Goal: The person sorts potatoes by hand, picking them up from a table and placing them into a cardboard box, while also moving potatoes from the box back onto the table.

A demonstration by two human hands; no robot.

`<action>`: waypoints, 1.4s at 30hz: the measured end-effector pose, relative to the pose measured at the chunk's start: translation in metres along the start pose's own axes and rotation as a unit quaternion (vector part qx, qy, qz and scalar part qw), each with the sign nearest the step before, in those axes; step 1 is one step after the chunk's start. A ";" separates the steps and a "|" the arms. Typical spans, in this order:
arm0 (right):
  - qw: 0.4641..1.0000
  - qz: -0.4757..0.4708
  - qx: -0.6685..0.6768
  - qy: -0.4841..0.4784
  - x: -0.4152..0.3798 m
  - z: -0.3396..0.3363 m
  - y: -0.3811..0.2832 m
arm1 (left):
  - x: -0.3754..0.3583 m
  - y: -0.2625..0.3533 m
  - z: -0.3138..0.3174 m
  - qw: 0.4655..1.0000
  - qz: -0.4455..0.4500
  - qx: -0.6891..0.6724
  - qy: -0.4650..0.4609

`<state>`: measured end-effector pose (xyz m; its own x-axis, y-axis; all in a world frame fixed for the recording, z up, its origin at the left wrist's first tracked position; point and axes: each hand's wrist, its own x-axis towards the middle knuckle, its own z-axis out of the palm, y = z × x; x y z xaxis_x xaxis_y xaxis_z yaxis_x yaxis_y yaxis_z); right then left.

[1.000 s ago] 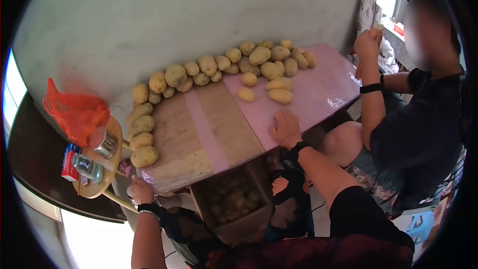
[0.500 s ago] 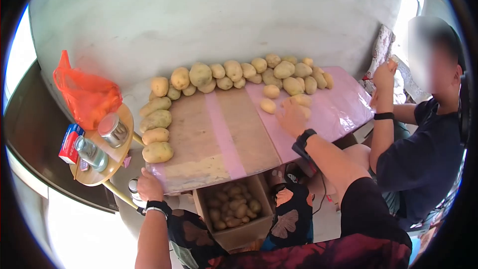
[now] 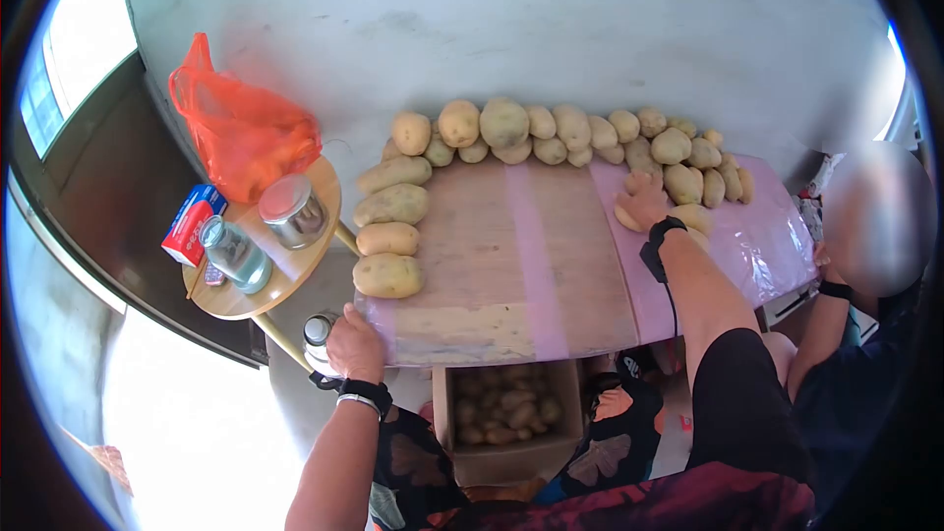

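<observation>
My right hand (image 3: 646,203) reaches over the pink-taped right side of the table, its fingers curled down on a small potato that they mostly hide. Just left of the thumb, another potato (image 3: 626,217) shows in part, and yellowish potatoes (image 3: 693,218) lie right of the wrist. At the table's front left corner, my left hand (image 3: 355,344) is closed round the edge, with some fingers out of sight. Beside it stands a metal bottle (image 3: 317,330). Potatoes (image 3: 503,124) line the table's back and its left side (image 3: 387,276).
A small round table (image 3: 228,303) at left bears a red plastic bag (image 3: 241,133), a lidded jar (image 3: 293,213), a glass bottle (image 3: 236,256) and a box (image 3: 194,226). A carton (image 3: 521,462) of potatoes stands below the table (image 3: 472,320). Another person (image 3: 875,334) sits at right.
The view has swung left, so the table sits further right in it. My right hand has moved back toward the rear potatoes. The other person's raised arm has come down.
</observation>
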<state>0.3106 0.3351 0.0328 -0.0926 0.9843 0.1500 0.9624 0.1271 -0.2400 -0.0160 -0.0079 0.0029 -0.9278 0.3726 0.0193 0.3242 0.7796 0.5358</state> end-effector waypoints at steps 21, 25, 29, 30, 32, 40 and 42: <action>0.967 -0.225 0.110 0.042 -0.066 0.010 -0.001 | 0.003 -0.006 0.008 0.999 0.022 -0.007 0.025; 0.946 -0.287 0.153 0.016 -0.092 0.002 -0.008 | 0.001 -0.003 0.003 1.000 0.018 -0.010 0.016; 0.937 -0.301 0.173 0.029 -0.113 0.001 -0.007 | 0.001 -0.003 0.004 1.000 0.017 -0.010 0.017; 0.938 -0.301 0.170 0.028 -0.116 -0.002 -0.009 | 0.001 -0.003 0.004 1.000 0.017 -0.011 0.020; 0.932 -0.321 0.167 0.012 -0.124 -0.010 -0.011 | 0.001 -0.002 0.002 1.000 0.016 -0.010 0.018; 0.987 -0.154 0.044 -0.012 -0.161 -0.025 -0.036 | 0.002 -0.003 0.002 1.000 0.019 -0.012 0.009; 0.993 -0.115 0.025 -0.012 -0.170 -0.024 -0.037 | 0.006 -0.006 0.006 1.000 0.029 -0.007 0.007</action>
<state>0.2972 0.1600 0.0387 -0.3147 0.9313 0.1832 0.9013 0.3537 -0.2502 -0.0224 -0.0076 -0.0052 -0.9103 0.4094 0.0615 0.3742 0.7499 0.5456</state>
